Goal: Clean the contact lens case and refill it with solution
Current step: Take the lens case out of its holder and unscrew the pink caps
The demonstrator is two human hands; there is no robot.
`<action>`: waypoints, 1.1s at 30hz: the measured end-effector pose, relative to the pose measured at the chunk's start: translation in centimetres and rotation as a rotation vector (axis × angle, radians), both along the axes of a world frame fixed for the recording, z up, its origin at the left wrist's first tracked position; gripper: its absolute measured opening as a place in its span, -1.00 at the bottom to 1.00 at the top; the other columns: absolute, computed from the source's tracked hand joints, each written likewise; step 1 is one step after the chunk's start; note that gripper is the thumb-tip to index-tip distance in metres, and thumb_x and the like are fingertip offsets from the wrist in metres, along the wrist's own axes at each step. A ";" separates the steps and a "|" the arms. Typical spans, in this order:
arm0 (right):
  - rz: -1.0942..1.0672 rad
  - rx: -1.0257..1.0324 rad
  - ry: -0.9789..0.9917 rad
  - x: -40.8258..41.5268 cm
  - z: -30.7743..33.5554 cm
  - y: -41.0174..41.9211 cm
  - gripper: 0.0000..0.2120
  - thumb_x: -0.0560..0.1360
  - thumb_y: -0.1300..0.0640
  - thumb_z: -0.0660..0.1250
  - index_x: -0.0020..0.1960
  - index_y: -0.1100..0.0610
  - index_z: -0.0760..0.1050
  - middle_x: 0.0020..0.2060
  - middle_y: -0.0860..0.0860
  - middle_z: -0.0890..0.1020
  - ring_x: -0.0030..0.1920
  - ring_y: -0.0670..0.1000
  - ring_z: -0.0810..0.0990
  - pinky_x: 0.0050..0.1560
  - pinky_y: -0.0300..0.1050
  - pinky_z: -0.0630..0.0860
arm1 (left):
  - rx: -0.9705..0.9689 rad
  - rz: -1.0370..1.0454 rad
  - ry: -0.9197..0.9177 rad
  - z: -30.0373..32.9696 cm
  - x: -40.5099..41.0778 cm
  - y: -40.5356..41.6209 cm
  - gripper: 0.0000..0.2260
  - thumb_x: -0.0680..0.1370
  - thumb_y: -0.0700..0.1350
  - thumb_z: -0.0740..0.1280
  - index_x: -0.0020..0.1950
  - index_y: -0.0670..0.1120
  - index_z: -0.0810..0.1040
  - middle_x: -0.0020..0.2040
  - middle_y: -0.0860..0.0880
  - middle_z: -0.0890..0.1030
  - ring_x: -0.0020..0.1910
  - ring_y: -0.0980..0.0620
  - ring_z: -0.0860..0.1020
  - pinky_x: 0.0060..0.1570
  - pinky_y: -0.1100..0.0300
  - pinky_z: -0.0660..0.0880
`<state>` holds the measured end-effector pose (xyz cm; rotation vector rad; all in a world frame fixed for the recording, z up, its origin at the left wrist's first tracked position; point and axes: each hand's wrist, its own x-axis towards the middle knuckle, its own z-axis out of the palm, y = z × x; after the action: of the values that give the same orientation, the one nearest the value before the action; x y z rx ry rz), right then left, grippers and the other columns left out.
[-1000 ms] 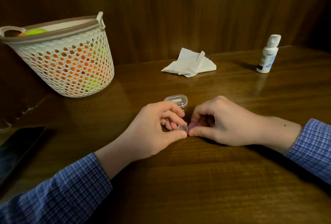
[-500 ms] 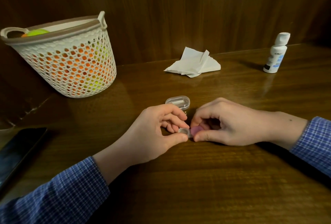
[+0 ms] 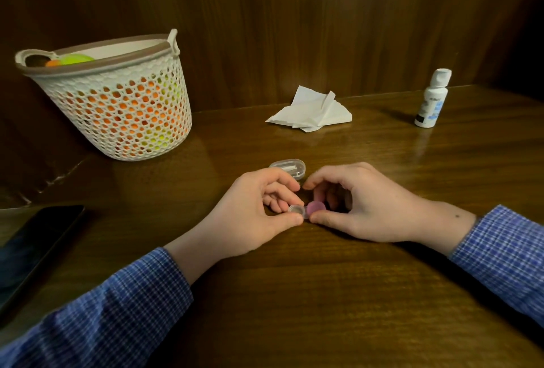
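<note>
A: What has the grip got?

B: The left hand [image 3: 253, 208] pinches the clear end of the contact lens case [image 3: 306, 211] between thumb and fingertips. The right hand [image 3: 353, 202] pinches the other end, with its thumb just under the pink cap [image 3: 316, 208].

A: So which way does the case lie?

B: It runs left to right, low over the table [image 3: 323, 294], between the two grips. Each hand holds its own end. The pink cap is on the right hand's side, so I'd judge that hand is the one to twist it off while the left steadies.

A: And further out?

B: A clear lidded box [image 3: 288, 168] sits just behind the knuckles. The tissue [image 3: 312, 114] lies farther back, and the solution bottle [image 3: 432, 99] stands well apart at back right, on the right hand's side.
</note>
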<state>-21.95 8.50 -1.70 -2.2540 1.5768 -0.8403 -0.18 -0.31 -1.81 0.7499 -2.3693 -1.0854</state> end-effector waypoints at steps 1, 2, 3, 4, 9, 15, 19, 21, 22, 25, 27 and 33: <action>0.006 0.011 -0.015 0.0 0.0 0.1 -0.60 0.49 -0.06 0.51 0.29 -0.04 0.56 -0.08 -0.20 0.69 -0.09 -0.16 0.67 -0.14 -0.28 0.60 | 0.006 0.002 0.000 0.0 0.0 0.0 -0.64 0.46 -0.14 0.59 0.20 0.04 0.60 -0.02 0.17 0.73 -0.04 0.13 0.69 -0.04 0.28 0.62; 0.013 0.024 -0.022 0.0 0.1 0.1 -0.61 0.49 -0.04 0.50 0.29 -0.05 0.55 -0.06 -0.20 0.70 -0.08 -0.15 0.69 -0.10 -0.24 0.62 | 0.010 0.004 0.001 0.0 0.0 0.0 -0.63 0.45 -0.14 0.60 0.20 0.04 0.60 -0.02 0.17 0.73 -0.05 0.12 0.69 -0.04 0.28 0.61; 0.017 0.034 -0.024 0.0 0.2 0.2 -0.62 0.50 -0.03 0.50 0.28 -0.05 0.55 -0.05 -0.21 0.71 -0.06 -0.14 0.69 -0.07 -0.20 0.63 | 0.011 0.006 0.000 0.0 0.0 0.0 -0.63 0.45 -0.14 0.60 0.20 0.04 0.60 -0.02 0.17 0.73 -0.05 0.12 0.69 -0.05 0.28 0.61; 0.019 0.037 -0.025 0.0 0.2 0.2 -0.63 0.50 -0.02 0.50 0.28 -0.05 0.55 -0.04 -0.21 0.71 -0.05 -0.14 0.69 -0.06 -0.18 0.63 | 0.012 0.009 -0.002 -0.1 0.0 0.0 -0.63 0.45 -0.14 0.60 0.20 0.05 0.60 -0.02 0.17 0.73 -0.05 0.12 0.69 -0.05 0.29 0.61; 0.000 0.013 -0.042 -0.1 -0.1 0.0 -0.58 0.47 -0.06 0.53 0.29 -0.05 0.56 -0.06 -0.23 0.68 -0.05 -0.18 0.67 -0.12 -0.35 0.58 | 0.007 0.019 -0.005 -0.2 -0.1 0.0 -0.62 0.45 -0.13 0.60 0.20 0.06 0.59 -0.04 0.20 0.73 -0.06 0.14 0.69 -0.06 0.32 0.60; -0.005 0.014 -0.073 -0.3 -0.3 -0.2 -0.60 0.48 -0.02 0.54 0.28 -0.05 0.56 -0.08 -0.22 0.70 -0.06 -0.19 0.68 -0.10 -0.36 0.57 | -0.014 0.020 -0.008 -0.2 -0.1 -0.1 -0.62 0.45 -0.12 0.60 0.20 0.06 0.59 -0.03 0.20 0.73 -0.05 0.14 0.69 -0.04 0.29 0.62; 0.038 0.038 -0.078 -0.5 -0.1 0.0 -0.61 0.51 0.07 0.52 0.31 -0.04 0.54 -0.01 -0.23 0.70 0.01 -0.14 0.68 -0.03 -0.32 0.59 | -0.011 0.016 0.006 -0.3 -0.1 0.0 -0.63 0.45 -0.13 0.60 0.20 0.05 0.59 -0.03 0.19 0.73 -0.05 0.13 0.69 -0.04 0.30 0.62; 0.039 0.013 -0.076 -0.3 -0.2 0.0 -0.62 0.51 0.03 0.52 0.29 -0.04 0.55 -0.02 -0.23 0.68 -0.01 -0.14 0.66 -0.11 -0.37 0.55 | -0.015 0.019 0.008 -0.3 -0.1 0.0 -0.63 0.45 -0.13 0.60 0.19 0.05 0.59 -0.03 0.20 0.73 -0.05 0.14 0.69 -0.05 0.32 0.61; 0.026 -0.006 -0.068 -0.3 -0.3 -0.1 -0.61 0.49 -0.01 0.53 0.28 -0.04 0.56 -0.03 -0.23 0.66 -0.01 -0.16 0.65 -0.14 -0.41 0.53 | -0.014 0.020 0.008 -0.2 -0.1 0.1 -0.63 0.45 -0.12 0.60 0.19 0.06 0.58 -0.03 0.20 0.73 -0.06 0.15 0.69 -0.06 0.33 0.60; -0.034 -0.018 -0.054 -0.2 -0.4 -0.3 -0.58 0.45 -0.11 0.55 0.25 -0.04 0.58 -0.08 -0.22 0.63 -0.01 -0.21 0.61 -0.14 -0.44 0.51 | -0.013 0.021 0.006 -0.2 -0.1 0.1 -0.64 0.46 -0.11 0.60 0.19 0.07 0.58 -0.03 0.21 0.73 -0.06 0.17 0.69 -0.07 0.34 0.60; -0.022 0.007 -0.071 -0.3 -0.5 -0.3 -0.61 0.48 -0.06 0.54 0.27 -0.04 0.57 -0.09 -0.21 0.67 -0.03 -0.20 0.64 -0.15 -0.42 0.52 | -0.015 0.020 0.006 -0.2 -0.1 0.1 -0.63 0.46 -0.12 0.60 0.19 0.06 0.58 -0.03 0.20 0.73 -0.06 0.16 0.69 -0.06 0.33 0.60; 0.014 0.014 -0.079 -0.4 -0.5 -0.2 -0.62 0.48 -0.01 0.54 0.26 -0.04 0.57 -0.02 -0.21 0.65 -0.01 -0.15 0.64 -0.11 -0.34 0.57 | -0.004 0.022 0.017 -0.3 -0.1 0.1 -0.63 0.46 -0.13 0.60 0.20 0.05 0.59 -0.03 0.18 0.73 -0.07 0.14 0.69 -0.06 0.32 0.60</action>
<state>-22.33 8.33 -2.18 -2.1914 1.5260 -0.9011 -0.26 -0.20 -2.09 0.7612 -2.3433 -1.0727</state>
